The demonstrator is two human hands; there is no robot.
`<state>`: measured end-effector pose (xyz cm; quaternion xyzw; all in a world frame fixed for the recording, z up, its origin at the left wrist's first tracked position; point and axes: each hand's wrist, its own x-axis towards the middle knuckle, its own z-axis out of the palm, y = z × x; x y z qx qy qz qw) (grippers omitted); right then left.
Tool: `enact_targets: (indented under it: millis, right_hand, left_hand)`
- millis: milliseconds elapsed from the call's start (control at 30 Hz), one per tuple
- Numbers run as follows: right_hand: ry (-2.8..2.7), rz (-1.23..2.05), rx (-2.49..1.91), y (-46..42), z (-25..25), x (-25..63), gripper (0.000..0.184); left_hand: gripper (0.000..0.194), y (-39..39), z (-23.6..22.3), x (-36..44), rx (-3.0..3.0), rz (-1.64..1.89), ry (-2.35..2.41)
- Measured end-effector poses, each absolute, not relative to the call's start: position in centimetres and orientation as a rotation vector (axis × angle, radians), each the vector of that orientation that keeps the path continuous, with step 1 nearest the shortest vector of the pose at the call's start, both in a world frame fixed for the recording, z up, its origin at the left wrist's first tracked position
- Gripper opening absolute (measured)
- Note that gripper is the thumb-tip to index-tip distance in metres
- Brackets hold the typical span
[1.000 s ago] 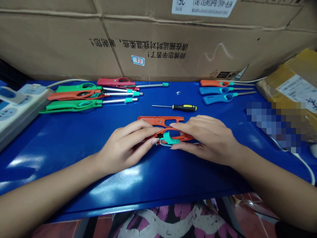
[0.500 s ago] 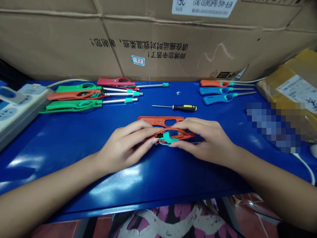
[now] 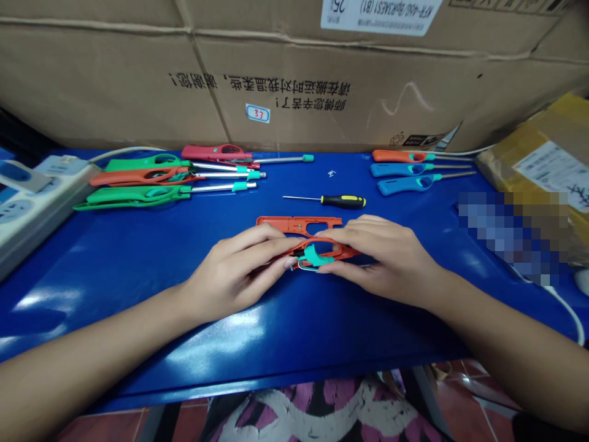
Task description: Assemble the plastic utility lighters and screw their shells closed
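Note:
Between my hands is an orange lighter casing half (image 3: 338, 251), with a teal trigger (image 3: 315, 255) and a thin pale wire seated in it. My left hand (image 3: 242, 264) is closed on its left end, thumb and fingers pinching near the trigger. On the right end my right hand (image 3: 380, 252) grips the casing, thumb at the trigger's lower edge. Just behind, a second orange casing half (image 3: 280, 224) lies on the table, partly covered by my fingers. A black and yellow screwdriver (image 3: 344, 201) rests farther back, its shaft pointing left.
Several partly open lighters (image 3: 142, 193) with metal tubes lie at back left, beside a white power strip (image 3: 41, 202). Three lighters (image 3: 402, 183) sit at back right, near a taped parcel (image 3: 552, 166). A large cardboard box (image 3: 276, 67) stands along the back of the blue table (image 3: 221, 362).
My right hand has shifted slightly, its fingers covering a little more of the casing's right end. The left hand keeps the same hold, and the other things lie as before.

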<state>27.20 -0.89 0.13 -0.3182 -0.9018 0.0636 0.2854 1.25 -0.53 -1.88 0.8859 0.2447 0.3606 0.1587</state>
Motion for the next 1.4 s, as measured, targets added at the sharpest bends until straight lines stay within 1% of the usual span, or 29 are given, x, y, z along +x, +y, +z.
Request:
enact_targets:
  millis: [133, 333, 433, 500, 600, 700, 767, 867, 1033, 1233, 1400]
  right_hand:
    - [-2.342, 0.247, -0.855, -1.0, -0.1, 26.9, 0.030]
    - [-2.404, 0.137, -0.887, -0.8, -0.5, 27.3, 0.032]
    - [-2.389, 0.178, -0.929, -0.8, -0.6, 27.2, 0.029]
    - [-2.340, 0.297, -0.981, -0.9, -0.6, 26.9, 0.024]
    - [-2.206, 0.641, -1.126, -1.1, -0.6, 26.3, 0.015]
    - [-2.079, 0.952, -1.237, -1.1, -0.7, 25.9, 0.016]
    - [-2.076, 1.004, -1.232, -1.0, -0.7, 25.9, 0.021]
    - [-2.162, 0.924, -1.160, -0.7, -0.8, 26.2, 0.029]
    - [-2.337, 0.712, -1.041, -0.3, -1.4, 26.9, 0.026]
    - [-2.446, 0.528, -1.065, 0.2, -2.2, 27.1, 0.034]
    - [-2.497, 0.506, -1.106, 0.4, -2.0, 27.2, 0.036]
  left_hand:
    - [0.030, -0.4, -1.9, 1.3, 2.523, 1.028, 0.689]
    - [0.030, -0.3, -2.0, 1.3, 2.494, 1.030, 0.671]
    - [0.029, -0.4, -1.9, 1.3, 2.477, 1.002, 0.709]
    - [0.028, -0.4, -2.0, 1.3, 2.459, 0.975, 0.726]
    - [0.027, -0.4, -2.0, 1.4, 2.423, 0.924, 0.720]
    - [0.027, -0.2, -2.2, 1.4, 2.370, 0.866, 0.738]
    - [0.027, 0.0, -2.4, 1.5, 2.336, 0.849, 0.747]
    - [0.028, 0.1, -2.6, 1.5, 2.330, 0.831, 0.756]
    - [0.028, 0.3, -2.8, 1.5, 2.390, 0.799, 0.775]
    - [0.028, 0.6, -3.4, 1.5, 2.463, 0.743, 0.827]
    - [0.028, 0.8, -2.7, 1.6, 2.488, 0.726, 0.911]
